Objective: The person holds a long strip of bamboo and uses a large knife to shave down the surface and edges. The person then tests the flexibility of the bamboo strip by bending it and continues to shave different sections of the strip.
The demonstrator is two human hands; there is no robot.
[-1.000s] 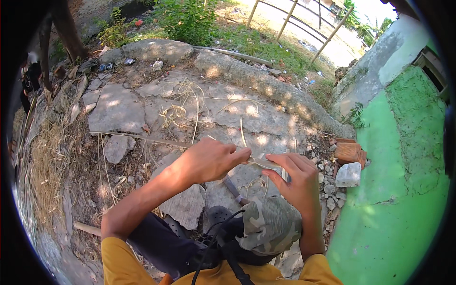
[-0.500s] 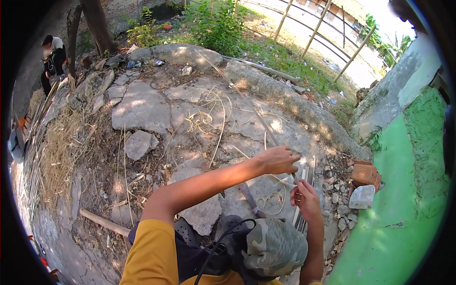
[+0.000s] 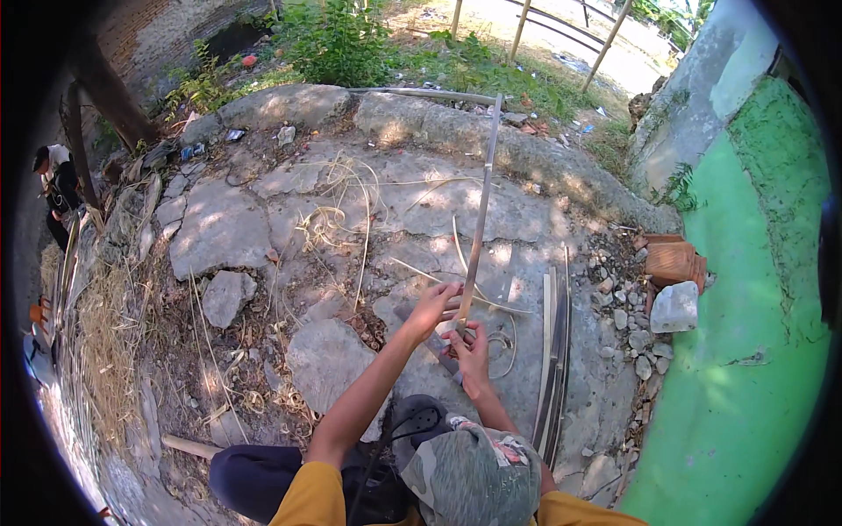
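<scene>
1. Right hand [image 3: 471, 352] grasps the long strip [image 3: 481, 210] by its near end; the rest extends away.
2. Left hand [image 3: 434, 310] is just left of the strip; cannot tell whether it grips.
3. Slats [image 3: 553, 364] lie right of the strip.

Floor [image 3: 219, 223]: cracked concrete, dappled with sun and shade. Right: green-painted wall [image 3: 737, 394], its far end grey and whitish. Far: low, rough kerb [image 3: 289, 103]; leafy shrubs [image 3: 338, 48]; pole fence [image 3: 607, 46]; sunlit ground [image 3: 487, 22] beyond. Far left: brick wall [image 3: 158, 35]; dark tree trunk [image 3: 110, 92].
</scene>
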